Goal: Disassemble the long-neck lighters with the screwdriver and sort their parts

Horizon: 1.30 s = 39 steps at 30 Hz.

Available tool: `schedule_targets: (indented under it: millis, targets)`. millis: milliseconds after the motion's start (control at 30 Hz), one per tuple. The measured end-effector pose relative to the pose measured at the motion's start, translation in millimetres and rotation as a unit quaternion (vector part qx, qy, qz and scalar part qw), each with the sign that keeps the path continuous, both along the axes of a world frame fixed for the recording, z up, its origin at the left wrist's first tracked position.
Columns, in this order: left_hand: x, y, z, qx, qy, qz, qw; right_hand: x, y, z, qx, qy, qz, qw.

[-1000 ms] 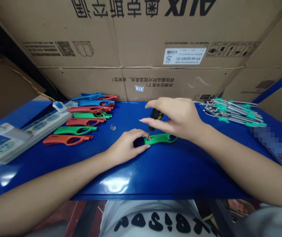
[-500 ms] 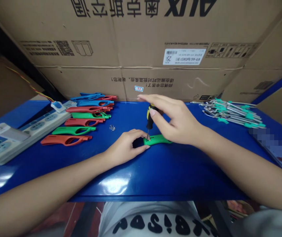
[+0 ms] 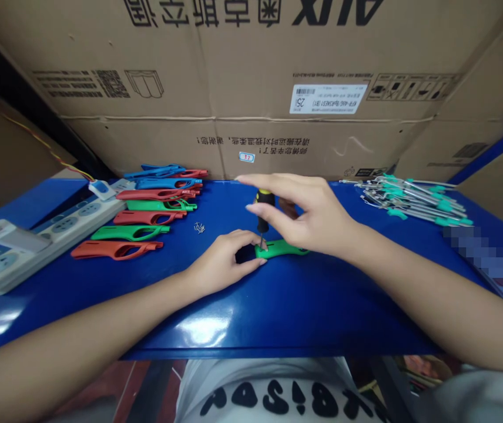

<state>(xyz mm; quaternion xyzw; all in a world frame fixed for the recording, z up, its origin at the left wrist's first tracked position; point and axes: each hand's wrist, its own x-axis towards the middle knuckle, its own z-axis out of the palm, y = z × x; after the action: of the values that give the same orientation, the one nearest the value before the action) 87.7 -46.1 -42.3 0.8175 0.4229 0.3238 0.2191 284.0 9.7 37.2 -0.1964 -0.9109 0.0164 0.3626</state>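
A green plastic lighter casing (image 3: pixel 275 249) lies on the blue table, its far right end partly behind my right hand. Thumb and fingers of my left hand (image 3: pixel 229 258) pinch its left end against the tabletop. My right hand (image 3: pixel 308 211) is closed round the handle of a black and yellow screwdriver (image 3: pixel 262 220), index finger stretched over its top. The screwdriver stands nearly upright, with its tip on the casing's left end beside my left fingertips. Whether a screw sits under the tip is too small to tell. Several loose screws (image 3: pixel 199 227) lie left of my left hand.
Red, green and blue lighter casings (image 3: pixel 117 249) are lined up at the left, beside a white power strip (image 3: pixel 70 226) with plugs. Metal rods with teal parts (image 3: pixel 414 200) are heaped at the back right. A large cardboard box (image 3: pixel 216 70) stands behind the table (image 3: pixel 251 311).
My right hand has turned the screwdriver's handle, its fingers and thumb shifting slightly left around it. The screwdriver stands more upright. My left hand and the green casing stay in place.
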Motion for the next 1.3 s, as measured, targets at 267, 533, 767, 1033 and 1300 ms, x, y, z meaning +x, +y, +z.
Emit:
schedule_targets:
  millis: [267, 533, 767, 1033, 1300]
  targets:
    - [0, 0, -0.1, -0.003, -0.001, -0.001, 1.0, 0, 0, 3, -0.063, 0.031, 0.011, 0.997]
    - [-1, 0, -1.6, 0.001, 0.004, 0.003, 1.0, 1, 3, -1, 0.021, 0.054, -0.03, 0.998]
    - [-1, 0, -1.5, -0.003, 0.005, 0.002, 1.0, 0, 7, -2, 0.016, 0.044, -0.075, 0.996]
    - [0, 0, -1.1, 0.001, 0.0, 0.001, 1.0, 3, 4, 6, -0.064, 0.027, 0.044, 0.997]
    - [1, -1, -0.5, 0.013, 0.009, 0.012, 1.0, -2, 1, -5, 0.006, 0.036, -0.013, 0.999]
